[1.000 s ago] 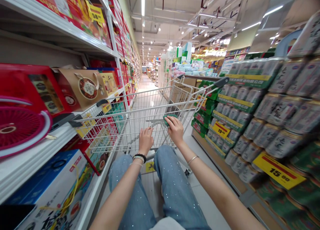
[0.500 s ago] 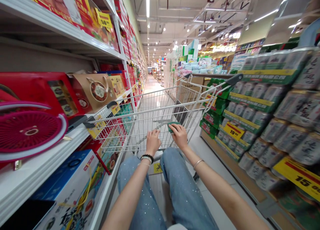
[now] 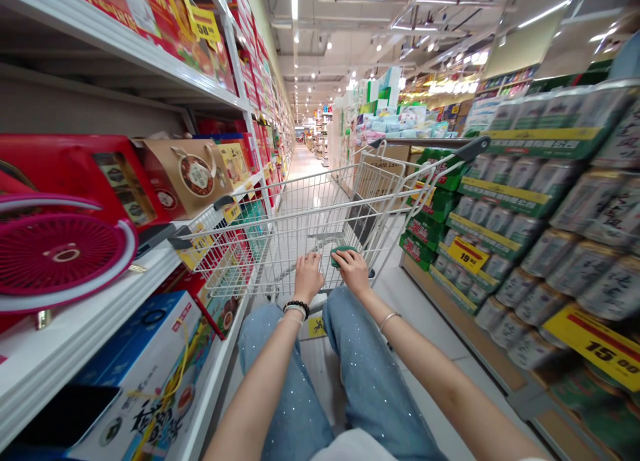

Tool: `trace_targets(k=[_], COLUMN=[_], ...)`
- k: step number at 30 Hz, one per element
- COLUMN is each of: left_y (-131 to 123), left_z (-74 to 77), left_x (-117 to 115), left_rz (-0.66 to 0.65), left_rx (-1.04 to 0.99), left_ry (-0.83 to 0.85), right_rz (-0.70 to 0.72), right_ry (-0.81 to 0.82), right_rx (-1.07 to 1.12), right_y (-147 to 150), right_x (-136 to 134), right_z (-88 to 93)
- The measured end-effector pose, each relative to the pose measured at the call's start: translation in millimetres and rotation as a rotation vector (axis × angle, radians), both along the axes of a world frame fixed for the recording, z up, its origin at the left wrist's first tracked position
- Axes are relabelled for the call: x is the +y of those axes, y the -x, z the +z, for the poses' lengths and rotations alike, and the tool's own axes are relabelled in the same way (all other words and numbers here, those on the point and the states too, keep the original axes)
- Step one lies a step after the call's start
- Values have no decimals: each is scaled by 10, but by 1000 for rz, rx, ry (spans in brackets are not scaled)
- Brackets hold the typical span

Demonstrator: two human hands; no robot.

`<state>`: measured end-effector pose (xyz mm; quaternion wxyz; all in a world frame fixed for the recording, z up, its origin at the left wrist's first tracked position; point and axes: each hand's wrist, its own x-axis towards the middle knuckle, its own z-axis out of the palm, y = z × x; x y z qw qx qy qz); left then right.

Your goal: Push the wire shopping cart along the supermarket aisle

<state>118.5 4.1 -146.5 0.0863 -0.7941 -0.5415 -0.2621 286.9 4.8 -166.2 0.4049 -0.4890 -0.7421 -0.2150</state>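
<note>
Head cam looking down over a shopping cart [image 3: 295, 214] in a supermarket aisle. Both hands are up on the near end of the cart, and neither one is open. The right hand [image 3: 356, 273] is curled over a green grip [image 3: 341, 252] on the cart's bar, with the fingers wrapped down on it and a bit of green showing past the knuckles. The left hand [image 3: 309, 277] sits just beside it, fingers bent over the bar too. Both look closed around it, but I can't tell how tight. There's a black beaded bracelet [image 3: 297, 307] on the left wrist and a thin bangle [image 3: 389, 321] on the right. Sparkly jeans [image 3: 370, 381] show right below the arms. Over on the left, white shelves [image 3: 80, 321] hold red gift boxes [image 3: 65, 174], a pink fan [image 3: 65, 247] and a blue-and-white box [image 3: 140, 374]. On the right there's a big stack of cans [image 3: 550, 274] in green-and-yellow wrap, with yellow price tags [image 3: 590, 344] along the front.
</note>
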Motion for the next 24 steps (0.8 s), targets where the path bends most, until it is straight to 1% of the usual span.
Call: trace_targets(k=[2, 5, 7, 9, 14, 16, 17, 19, 21, 23, 24], left_y=[-9, -15, -16, -20, -35, -36, -35, -30, -26, -26, -27], left_z=[-5, -8, 4, 25, 68, 65, 60, 43, 27, 21, 23], left_x=[-2, -16, -33, -51, -63, -57, -54, -50, -52, -62, -71], left_rz=[8, 17, 24, 32, 38, 40, 39, 36, 32, 29, 29], left_rx=[1, 9, 19, 31, 47, 46, 43, 35, 25, 12, 5], left_ry=[-4, -11, -7, 1, 29, 35, 34, 28, 18, 14, 16], right_rz=[17, -12, -37, -40, 26, 57, 69, 81, 72, 45, 33], right_ry=[-30, -104, -126, -122, -28, 17, 25, -7, -86, -164, -191], right_rx=[36, 96, 121, 126, 55, 52, 76, 146, 190, 186, 174], right_y=[-16, -38, -31, -5, 76, 88, 86, 69, 43, 27, 28], right_x=[11, 92, 153, 181, 59, 4, -10, -7, 28, 78, 102], right_z=[139, 424, 526, 488, 62, -2, 20, 160, 364, 532, 575])
